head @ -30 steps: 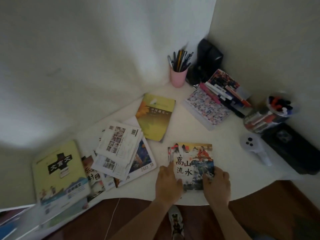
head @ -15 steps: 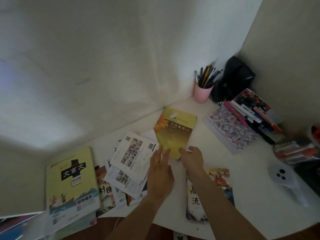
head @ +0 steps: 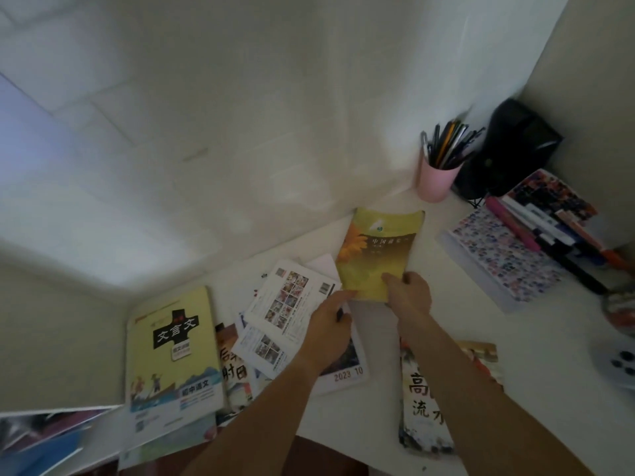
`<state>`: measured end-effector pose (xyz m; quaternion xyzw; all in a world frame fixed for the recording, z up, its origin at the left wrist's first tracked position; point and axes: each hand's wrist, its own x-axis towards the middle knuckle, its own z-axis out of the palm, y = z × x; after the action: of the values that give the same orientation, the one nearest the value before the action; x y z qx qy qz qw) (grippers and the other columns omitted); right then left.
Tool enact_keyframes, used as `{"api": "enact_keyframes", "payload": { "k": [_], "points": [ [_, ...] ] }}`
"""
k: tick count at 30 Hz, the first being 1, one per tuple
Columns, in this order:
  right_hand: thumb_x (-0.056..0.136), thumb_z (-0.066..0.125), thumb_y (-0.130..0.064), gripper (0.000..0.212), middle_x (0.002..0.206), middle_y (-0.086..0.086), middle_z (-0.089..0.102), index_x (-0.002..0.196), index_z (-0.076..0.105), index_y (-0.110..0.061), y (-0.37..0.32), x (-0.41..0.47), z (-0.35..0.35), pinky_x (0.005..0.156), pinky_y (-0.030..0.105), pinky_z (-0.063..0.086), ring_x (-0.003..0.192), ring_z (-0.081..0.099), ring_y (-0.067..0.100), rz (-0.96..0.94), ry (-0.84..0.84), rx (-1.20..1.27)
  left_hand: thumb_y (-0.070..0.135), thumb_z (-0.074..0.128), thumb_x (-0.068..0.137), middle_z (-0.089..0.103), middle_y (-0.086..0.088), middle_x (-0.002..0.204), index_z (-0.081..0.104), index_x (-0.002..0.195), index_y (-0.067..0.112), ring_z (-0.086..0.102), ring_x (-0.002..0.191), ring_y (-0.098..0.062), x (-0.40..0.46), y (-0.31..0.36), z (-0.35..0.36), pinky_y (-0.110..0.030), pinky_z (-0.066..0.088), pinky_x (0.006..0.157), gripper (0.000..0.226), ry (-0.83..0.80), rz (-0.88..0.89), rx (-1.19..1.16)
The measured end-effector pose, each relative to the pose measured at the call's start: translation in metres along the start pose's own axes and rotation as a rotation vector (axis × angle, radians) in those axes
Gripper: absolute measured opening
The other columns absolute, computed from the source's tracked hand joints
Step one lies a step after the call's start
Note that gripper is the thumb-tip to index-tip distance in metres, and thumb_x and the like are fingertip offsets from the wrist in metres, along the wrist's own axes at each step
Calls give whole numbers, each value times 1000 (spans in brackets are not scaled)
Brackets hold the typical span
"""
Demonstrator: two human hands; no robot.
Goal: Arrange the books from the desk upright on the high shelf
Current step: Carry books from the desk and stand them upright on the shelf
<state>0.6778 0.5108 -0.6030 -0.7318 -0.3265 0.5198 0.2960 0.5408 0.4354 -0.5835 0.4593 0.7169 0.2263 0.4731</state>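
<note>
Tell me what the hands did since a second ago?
Both hands left the painted book and reached forward. The right hand now grips the yellow sunflower book; the left hand touches its corner. The painted book, pink pen cup and other books stayed put.

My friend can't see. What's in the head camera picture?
Two hands reach for a yellow sunflower book on a white desk; the right hand grips its near edge, the left hand touches its corner. More books lie scattered around.
</note>
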Motion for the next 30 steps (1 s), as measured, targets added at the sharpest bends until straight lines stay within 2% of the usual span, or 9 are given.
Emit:
{"api": "enact_keyframes", "payload": {
  "k": [2, 5, 9, 11, 13, 15, 18, 25, 30],
  "points": [
    [96, 60, -25, 32, 74, 5, 40, 78, 38, -11, -18, -13, -19, 62, 35, 33, 71, 43, 22, -173, 21, 65, 7, 54, 102, 66, -22, 127, 68, 127, 14, 63, 112, -41, -3, 1, 0, -51, 54, 95, 29, 16, -71, -192],
    [98, 63, -26, 42, 69, 8, 31, 75, 31, -13, -52, -50, -67, 63, 33, 28, 63, 35, 18, -415, -26, 118, 12, 61, 102, 77, -13, 104, 77, 88, 11, 69, 94, -29, -8, 18, -4, -38, 57, 85, 22, 83, -258, -619],
    [89, 76, -33, 47, 100, 31, 58, 102, 52, 5, -78, -120, -135, 84, 55, 54, 89, 63, 42, -395, -273, 356, 66, 54, 94, 75, -11, 115, 71, 117, 10, 70, 105, -29, -47, 64, -38, -46, 52, 102, 62, 24, -291, -854],
    [86, 80, -25, 44, 113, 30, 63, 110, 55, 1, -81, -160, -160, 87, 74, 48, 99, 60, 56, -332, -416, 393, 68, 57, 87, 76, -13, 113, 75, 118, 11, 71, 103, -33, -88, 97, -62, -52, 54, 101, 68, -28, -176, -931],
    [87, 79, -13, 38, 117, 28, 66, 118, 57, -6, -85, -196, -169, 81, 79, 46, 94, 60, 60, -315, -574, 377, 51, 66, 87, 77, -12, 111, 75, 117, 11, 74, 100, -32, -139, 122, -86, -52, 59, 92, 50, 38, -15, -835],
    [88, 71, -1, 48, 122, 23, 69, 132, 55, -13, -97, -226, -164, 86, 68, 54, 101, 68, 50, -318, -684, 324, 24, 69, 93, 77, -11, 110, 68, 120, 12, 76, 96, -28, -188, 131, -111, -42, 64, 77, 29, 191, 182, -689],
    [91, 62, -5, 46, 117, 13, 74, 135, 56, -19, -127, -281, -137, 86, 50, 61, 105, 72, 37, -412, -748, 243, 11, 65, 96, 77, -9, 109, 61, 121, 16, 76, 95, -22, -257, 126, -152, -29, 61, 72, 26, 358, 433, -505],
    [93, 62, -19, 25, 101, 0, 79, 111, 71, -35, -216, -435, -61, 72, 37, 59, 88, 76, 18, -825, -656, 321, 33, 76, 77, 80, 0, 85, 77, 94, 34, 75, 76, -12, -380, 154, -276, -21, 57, 65, 17, 808, 748, -408],
    [85, 64, -34, 21, 97, -8, 78, 104, 72, -36, -293, -522, -35, 77, 43, 55, 82, 75, 13, -1095, -606, 430, 44, 81, 81, 70, 30, 119, 71, 118, 53, 63, 116, 7, -424, 182, -350, -10, 48, 95, 39, 941, 981, -286]
  ]
}}
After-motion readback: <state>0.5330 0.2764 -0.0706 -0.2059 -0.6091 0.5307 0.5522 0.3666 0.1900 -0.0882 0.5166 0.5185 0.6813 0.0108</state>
